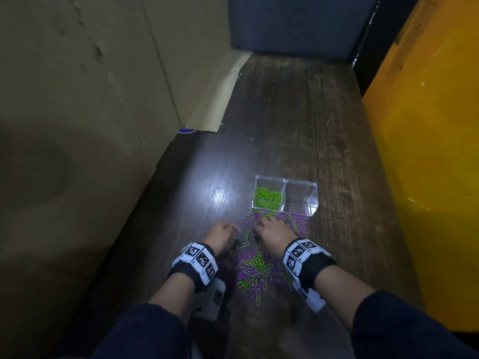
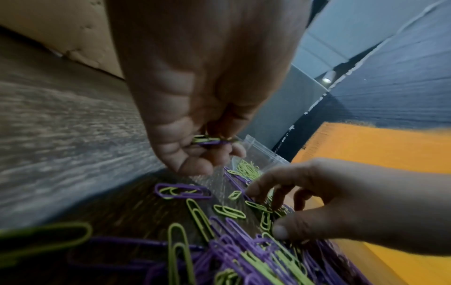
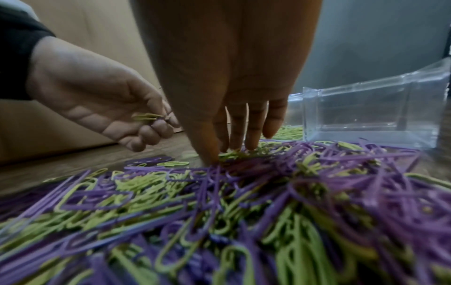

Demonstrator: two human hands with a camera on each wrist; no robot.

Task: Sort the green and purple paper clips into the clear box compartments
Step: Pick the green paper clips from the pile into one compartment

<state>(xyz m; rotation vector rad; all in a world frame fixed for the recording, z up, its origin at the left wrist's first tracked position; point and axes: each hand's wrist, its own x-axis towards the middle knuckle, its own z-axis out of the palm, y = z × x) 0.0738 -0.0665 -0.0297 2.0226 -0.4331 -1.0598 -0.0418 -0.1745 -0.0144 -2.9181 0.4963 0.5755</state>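
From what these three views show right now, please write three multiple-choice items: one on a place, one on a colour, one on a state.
1. Where does the clear box stand relative to the loose pile of paper clips?
A. At the pile's far edge, away from the person
B. Between the pile and the person
C. On the yellow surface

2. What colour are the clips inside the box's left compartment?
A. Purple
B. Green
C. Both mixed

3. What is the left hand doing?
A. Lying flat and empty on the table
B. Pinching a few clips above the table
C. Lifting the box

Answers:
1 A: in the head view the box lies beyond the pile and both hands.
2 B: only green clips fill it; the right compartment looks empty.
3 B: the left wrist view shows green and purple clips between its fingers, while the right hand reaches into the pile.
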